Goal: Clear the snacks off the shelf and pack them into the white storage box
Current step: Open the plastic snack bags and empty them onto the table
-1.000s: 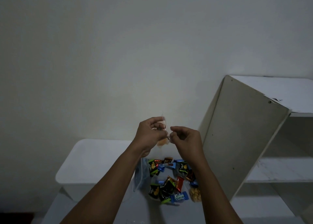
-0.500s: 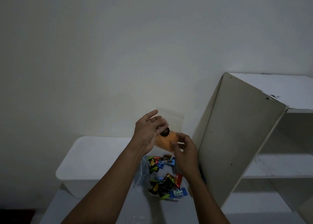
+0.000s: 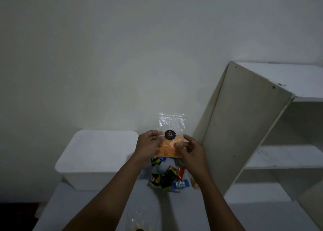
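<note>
Head view: a clear bag of chips (image 3: 170, 144) is held upright over a heap of small packets (image 3: 167, 177) on the table (image 3: 174, 213), between the white box (image 3: 94, 154) at left and the shelf (image 3: 244, 126) at right — packing is judged in hand, the bag not yet stowed. Since the box looks lidded, it must be opened before the bag is laid in. The bag is pinched from both sides — left hand (image 3: 147, 147) curled round its edge, right hand (image 3: 191, 152) with its thumb pressed on the front.
</note>
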`<act>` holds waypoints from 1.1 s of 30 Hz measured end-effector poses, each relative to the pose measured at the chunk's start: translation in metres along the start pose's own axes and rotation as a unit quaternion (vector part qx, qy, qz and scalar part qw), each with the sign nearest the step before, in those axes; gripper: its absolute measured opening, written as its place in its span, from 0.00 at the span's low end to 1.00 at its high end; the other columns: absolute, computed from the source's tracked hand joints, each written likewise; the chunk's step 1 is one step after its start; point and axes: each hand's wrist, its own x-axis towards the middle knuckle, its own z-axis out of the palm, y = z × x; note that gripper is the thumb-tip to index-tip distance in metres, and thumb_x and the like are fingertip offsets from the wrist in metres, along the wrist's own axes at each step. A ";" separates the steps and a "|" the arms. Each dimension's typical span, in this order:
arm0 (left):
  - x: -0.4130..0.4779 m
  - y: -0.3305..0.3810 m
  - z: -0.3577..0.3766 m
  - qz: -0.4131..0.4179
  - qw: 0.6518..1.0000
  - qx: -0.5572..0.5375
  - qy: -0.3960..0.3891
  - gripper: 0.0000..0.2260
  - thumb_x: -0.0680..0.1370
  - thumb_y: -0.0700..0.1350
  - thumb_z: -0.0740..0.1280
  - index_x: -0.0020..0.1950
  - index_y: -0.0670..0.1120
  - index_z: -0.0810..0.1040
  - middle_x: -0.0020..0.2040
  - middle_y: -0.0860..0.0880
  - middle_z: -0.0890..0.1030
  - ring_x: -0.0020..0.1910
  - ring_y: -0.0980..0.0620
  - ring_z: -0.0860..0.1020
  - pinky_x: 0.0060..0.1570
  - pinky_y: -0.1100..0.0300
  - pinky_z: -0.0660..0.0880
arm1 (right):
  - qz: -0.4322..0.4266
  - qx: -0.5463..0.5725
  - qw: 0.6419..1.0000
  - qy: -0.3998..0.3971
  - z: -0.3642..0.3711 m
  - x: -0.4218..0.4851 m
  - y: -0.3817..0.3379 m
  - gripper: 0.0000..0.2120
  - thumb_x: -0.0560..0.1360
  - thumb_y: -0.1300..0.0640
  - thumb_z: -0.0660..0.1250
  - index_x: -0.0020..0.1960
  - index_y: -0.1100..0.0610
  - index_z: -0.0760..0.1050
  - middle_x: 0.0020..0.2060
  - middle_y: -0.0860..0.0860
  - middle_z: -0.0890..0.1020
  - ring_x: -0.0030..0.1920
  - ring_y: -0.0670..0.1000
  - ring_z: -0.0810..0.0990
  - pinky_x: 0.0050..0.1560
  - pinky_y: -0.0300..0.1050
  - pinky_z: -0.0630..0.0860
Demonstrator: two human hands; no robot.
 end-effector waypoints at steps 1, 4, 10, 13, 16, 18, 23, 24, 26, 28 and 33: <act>-0.001 -0.011 0.000 -0.011 1.000 0.010 0.006 0.06 0.76 0.38 0.71 0.52 0.43 0.82 0.47 0.42 0.83 0.39 0.49 0.81 0.32 0.60 0.77 | 0.010 -0.028 1.000 -0.005 -0.001 -0.003 0.008 0.23 0.74 0.52 0.74 0.67 0.50 0.72 0.52 0.53 0.82 0.50 0.53 0.84 0.46 0.54 0.84; -0.011 -0.056 -0.001 -0.069 0.997 0.036 0.015 0.11 0.74 0.35 0.72 0.55 0.39 0.79 0.43 0.43 0.82 0.35 0.49 0.79 0.32 0.59 0.76 | 0.049 -0.091 0.994 -0.017 -0.006 -0.022 0.044 0.25 0.72 0.54 0.76 0.66 0.55 0.73 0.53 0.55 0.82 0.50 0.53 0.83 0.51 0.58 0.82; -0.065 -0.153 -0.011 -0.093 0.980 0.168 -0.048 0.32 0.65 0.36 0.78 0.63 0.54 0.67 0.52 0.47 0.78 0.48 0.48 0.80 0.34 0.58 0.78 | 0.170 -0.127 0.972 -0.100 -0.026 -0.095 0.120 0.31 0.74 0.54 0.74 0.71 0.44 0.60 0.53 0.55 0.77 0.45 0.57 0.84 0.34 0.47 0.83; -0.090 -0.196 -0.014 -0.090 0.950 0.279 -0.104 0.31 0.66 0.40 0.77 0.64 0.56 0.68 0.56 0.48 0.75 0.53 0.48 0.78 0.47 0.52 0.81 | 0.221 -0.176 0.950 -0.133 -0.032 -0.127 0.150 0.24 0.75 0.58 0.72 0.66 0.45 0.65 0.51 0.58 0.77 0.44 0.59 0.83 0.35 0.52 0.83; -0.107 -0.225 -0.020 -0.132 0.890 0.390 -0.196 0.32 0.67 0.46 0.78 0.69 0.52 0.70 0.64 0.48 0.72 0.64 0.49 0.73 0.62 0.53 0.74 | 0.247 -0.225 0.929 -0.159 -0.035 -0.150 0.172 0.21 0.73 0.59 0.70 0.60 0.44 0.69 0.52 0.54 0.78 0.49 0.57 0.82 0.45 0.59 0.83; -0.115 -0.236 -0.024 -0.134 0.856 0.441 -0.234 0.36 0.67 0.49 0.78 0.72 0.48 0.68 0.67 0.49 0.70 0.68 0.50 0.69 0.67 0.57 0.68 | 0.259 -0.235 0.920 -0.176 -0.034 -0.161 0.179 0.21 0.72 0.60 0.71 0.59 0.44 0.69 0.53 0.52 0.78 0.52 0.55 0.80 0.51 0.59 0.81; -0.123 -0.243 -0.024 -0.096 0.799 0.536 -0.253 0.35 0.68 0.54 0.76 0.72 0.51 0.68 0.68 0.49 0.72 0.68 0.48 0.70 0.66 0.52 0.67 | 0.284 -0.273 0.896 -0.204 -0.029 -0.173 0.185 0.27 0.73 0.62 0.69 0.71 0.55 0.67 0.63 0.56 0.76 0.55 0.51 0.76 0.58 0.46 0.77; -0.124 -0.242 -0.024 -0.075 0.770 0.579 -0.260 0.33 0.68 0.56 0.75 0.71 0.53 0.69 0.66 0.49 0.74 0.67 0.47 0.71 0.65 0.50 0.66 | 0.287 -0.283 0.889 -0.216 -0.028 -0.173 0.185 0.28 0.73 0.62 0.68 0.72 0.56 0.67 0.65 0.56 0.75 0.57 0.52 0.76 0.58 0.42 0.74; -0.124 -0.239 -0.023 -0.048 0.715 0.642 -0.272 0.32 0.68 0.61 0.72 0.70 0.54 0.71 0.64 0.49 0.75 0.66 0.44 0.70 0.63 0.46 0.64 | 0.291 -0.303 0.875 -0.241 -0.028 -0.174 0.183 0.28 0.74 0.62 0.67 0.73 0.57 0.67 0.67 0.56 0.75 0.63 0.54 0.76 0.57 0.37 0.70; -0.123 -0.240 -0.024 -0.040 0.688 0.667 -0.283 0.32 0.69 0.64 0.71 0.71 0.55 0.70 0.65 0.48 0.74 0.67 0.43 0.67 0.63 0.45 0.62 | 0.287 -0.318 0.865 -0.261 -0.028 -0.174 0.183 0.26 0.74 0.62 0.67 0.72 0.59 0.69 0.67 0.56 0.76 0.65 0.54 0.76 0.57 0.34 0.68; -0.121 -0.246 -0.030 -0.034 0.676 0.671 -0.303 0.30 0.69 0.64 0.71 0.69 0.58 0.71 0.64 0.48 0.70 0.66 0.42 0.65 0.63 0.42 0.62 | 0.264 -0.328 0.866 -0.269 -0.025 -0.176 0.186 0.23 0.71 0.65 0.69 0.66 0.60 0.75 0.60 0.57 0.82 0.57 0.53 0.81 0.54 0.38 0.76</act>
